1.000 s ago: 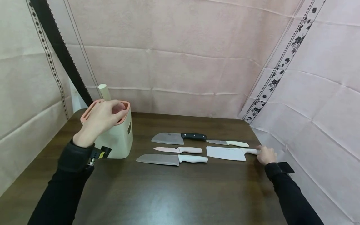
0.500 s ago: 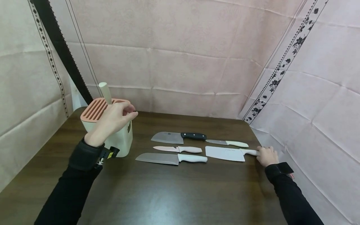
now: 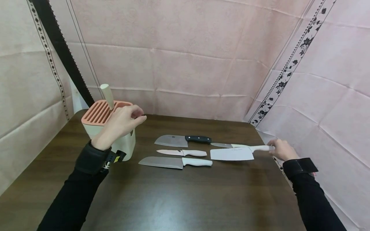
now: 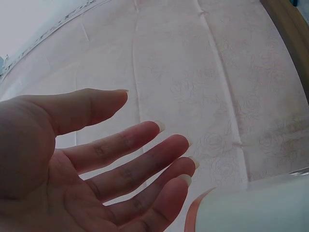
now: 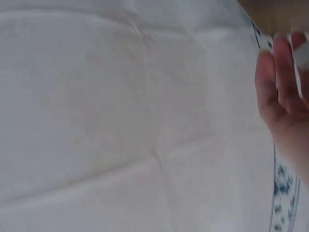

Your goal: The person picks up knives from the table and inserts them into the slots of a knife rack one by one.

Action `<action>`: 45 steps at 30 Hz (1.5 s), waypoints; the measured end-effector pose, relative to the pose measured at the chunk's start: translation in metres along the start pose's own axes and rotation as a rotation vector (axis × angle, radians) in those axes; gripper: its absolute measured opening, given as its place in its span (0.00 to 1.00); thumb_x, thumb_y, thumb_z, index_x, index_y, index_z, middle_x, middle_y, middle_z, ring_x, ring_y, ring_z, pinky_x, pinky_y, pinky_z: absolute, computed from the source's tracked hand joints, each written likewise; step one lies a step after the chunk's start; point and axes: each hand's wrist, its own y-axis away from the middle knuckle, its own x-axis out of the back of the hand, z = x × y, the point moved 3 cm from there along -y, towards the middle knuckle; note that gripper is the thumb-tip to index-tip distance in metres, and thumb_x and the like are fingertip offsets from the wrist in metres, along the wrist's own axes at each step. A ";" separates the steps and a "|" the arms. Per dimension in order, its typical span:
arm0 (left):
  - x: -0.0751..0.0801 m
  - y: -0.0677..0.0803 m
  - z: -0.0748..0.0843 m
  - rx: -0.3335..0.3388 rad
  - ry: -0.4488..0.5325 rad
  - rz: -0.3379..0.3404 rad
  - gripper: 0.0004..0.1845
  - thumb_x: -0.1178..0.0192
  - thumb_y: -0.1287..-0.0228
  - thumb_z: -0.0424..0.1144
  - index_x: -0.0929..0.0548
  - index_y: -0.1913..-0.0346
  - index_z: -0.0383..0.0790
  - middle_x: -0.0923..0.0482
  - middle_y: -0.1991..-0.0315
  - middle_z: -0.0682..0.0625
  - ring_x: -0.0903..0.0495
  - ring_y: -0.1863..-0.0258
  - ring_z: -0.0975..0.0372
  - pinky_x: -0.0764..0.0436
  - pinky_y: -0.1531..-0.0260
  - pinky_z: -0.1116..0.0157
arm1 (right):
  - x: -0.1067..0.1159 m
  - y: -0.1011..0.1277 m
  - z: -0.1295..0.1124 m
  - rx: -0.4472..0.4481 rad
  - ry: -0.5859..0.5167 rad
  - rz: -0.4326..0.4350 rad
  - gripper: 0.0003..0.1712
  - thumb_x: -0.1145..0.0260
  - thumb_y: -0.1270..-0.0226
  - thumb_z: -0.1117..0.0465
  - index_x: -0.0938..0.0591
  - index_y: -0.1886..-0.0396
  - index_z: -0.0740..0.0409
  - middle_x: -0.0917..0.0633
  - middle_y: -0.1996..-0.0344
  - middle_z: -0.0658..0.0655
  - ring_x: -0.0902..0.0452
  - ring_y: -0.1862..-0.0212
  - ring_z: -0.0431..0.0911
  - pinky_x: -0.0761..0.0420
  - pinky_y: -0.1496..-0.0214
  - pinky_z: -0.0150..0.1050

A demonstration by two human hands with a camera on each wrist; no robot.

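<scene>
Cleaver [image 3: 232, 154] handle end hidden within right hand [image 3: 282, 150]

Dark brown wood-grain tabletop [image 3: 179, 195] across lower and middle frame, faint sheen near bottom centre. Enclosed on three sides by pale pink cloth sheeting [image 3: 185, 57], creased in horizontal folds. Black floral border strip [image 3: 286, 69] running diagonally at upper right; black dotted trim and dark band [image 3: 62, 53] slanting at upper left. Even, soft lighting.

A dark brown wooden table [image 3: 179, 199] is seen. On it are set a cream knife block with a pink slotted top [image 3: 122, 146], a black-handled steel cleaver [image 3: 182, 140], a small pink knife [image 3: 182, 152], a white-handled steel santoku [image 3: 174, 162] and a slim white-handled knife [image 3: 224, 145].
</scene>
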 end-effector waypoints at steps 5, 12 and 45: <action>0.000 -0.001 -0.002 -0.001 0.007 -0.009 0.16 0.44 0.31 0.40 0.21 0.49 0.30 0.19 0.53 0.35 0.21 0.54 0.47 0.23 0.53 0.50 | 0.036 -0.006 -0.017 0.048 -0.016 0.010 0.14 0.30 0.52 0.66 0.15 0.64 0.66 0.15 0.69 0.65 0.27 0.73 0.49 0.33 0.73 0.38; -0.001 -0.001 -0.002 -0.006 0.036 -0.031 0.16 0.45 0.30 0.40 0.22 0.48 0.29 0.20 0.53 0.35 0.22 0.55 0.48 0.23 0.54 0.51 | 0.075 -0.008 -0.045 0.086 -0.056 0.036 0.18 0.23 0.54 0.63 0.14 0.63 0.68 0.13 0.69 0.66 0.25 0.71 0.47 0.31 0.71 0.36; -0.020 -0.001 0.007 0.009 0.080 -0.048 0.17 0.44 0.31 0.42 0.22 0.47 0.32 0.19 0.51 0.37 0.22 0.51 0.48 0.23 0.50 0.50 | 0.097 -0.047 -0.182 0.227 -0.567 0.321 0.21 0.30 0.38 0.59 0.20 0.49 0.66 0.14 0.59 0.69 0.22 0.72 0.27 0.22 0.69 0.25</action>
